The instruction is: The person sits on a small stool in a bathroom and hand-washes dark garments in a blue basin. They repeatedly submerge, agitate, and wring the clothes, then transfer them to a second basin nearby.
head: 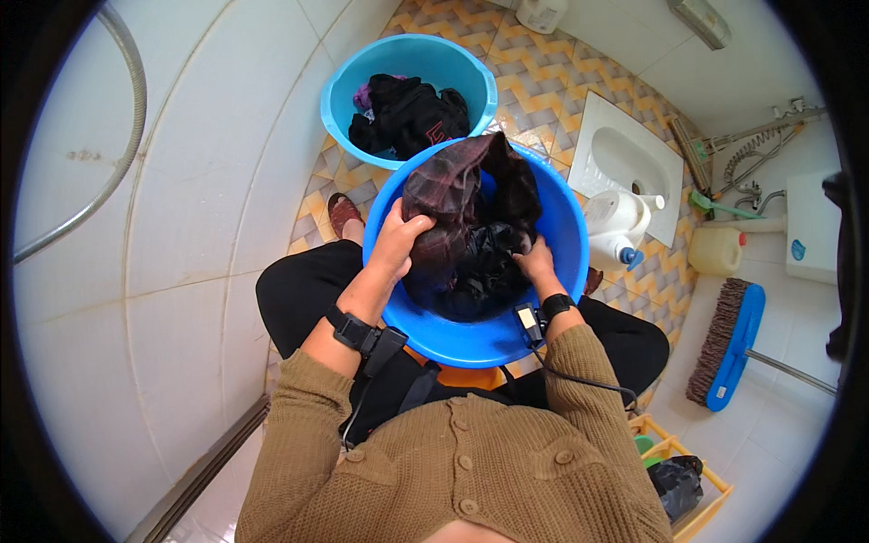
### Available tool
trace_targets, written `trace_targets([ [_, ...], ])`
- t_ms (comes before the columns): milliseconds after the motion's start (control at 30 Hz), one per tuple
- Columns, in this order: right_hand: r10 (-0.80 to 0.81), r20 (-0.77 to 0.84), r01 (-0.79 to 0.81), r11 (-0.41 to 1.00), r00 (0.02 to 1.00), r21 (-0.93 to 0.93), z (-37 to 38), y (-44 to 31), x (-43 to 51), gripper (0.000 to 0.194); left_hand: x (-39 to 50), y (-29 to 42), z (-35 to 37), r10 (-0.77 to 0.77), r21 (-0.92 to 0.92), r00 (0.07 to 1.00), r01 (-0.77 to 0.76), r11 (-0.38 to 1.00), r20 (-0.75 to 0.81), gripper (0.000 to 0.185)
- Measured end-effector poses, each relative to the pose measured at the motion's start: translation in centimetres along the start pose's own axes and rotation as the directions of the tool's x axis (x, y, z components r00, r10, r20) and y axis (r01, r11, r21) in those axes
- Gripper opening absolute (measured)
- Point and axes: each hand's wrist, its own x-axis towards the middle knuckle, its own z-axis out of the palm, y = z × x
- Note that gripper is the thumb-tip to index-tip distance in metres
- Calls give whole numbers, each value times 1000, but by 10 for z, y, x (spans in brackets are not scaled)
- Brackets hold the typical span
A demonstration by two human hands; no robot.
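In front of me stands a blue plastic basin (475, 349) with wet dark cloth in it. My left hand (399, 239) grips a dark brownish garment (445, 183) at the basin's left side, its thumb on top of the fabric. The garment arches up over the far rim and down into the basin. My right hand (536, 259) is at the right inside of the basin, its fingers curled on the dark cloth and partly hidden by it. Black wet fabric (485, 271) lies bunched between both hands. Behind, a turquoise basin (333, 122) holds black clothes (414, 112) and something purple.
At the right are white plastic bottles (611, 214), a squat toilet (628, 159), a yellowish jug (716, 250) and a blue-backed brush head (736, 346). A tiled wall rises on the left with a metal hose (132, 102). A yellow rack (709, 489) stands low right.
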Motion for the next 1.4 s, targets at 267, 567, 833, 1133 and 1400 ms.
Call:
trace_targets([
  [267, -53, 412, -276, 665, 909, 694, -81, -25, -51, 26, 16, -35, 5, 48, 231, 997, -60, 971, 56, 86],
  [567, -466, 245, -122, 277, 850, 953, -151, -98, -124, 53, 21, -49, -5, 190, 800, 982, -110, 590, -5, 100],
  [833, -519, 9, 175, 303, 855, 937, -224, -161, -180, 63, 21, -38, -15, 140, 725, 990, -121, 678, 34, 84],
  [1133, -522, -217, 330, 132, 825, 935, -273, -184, -220, 62, 1, -8, -2, 433, 780, 863, -453, 432, 262, 51],
  [1400, -361, -77, 129, 124, 929, 984, -238, -185, -193, 35, -40, -8, 38, 72, 443, 755, -456, 772, 652, 98],
])
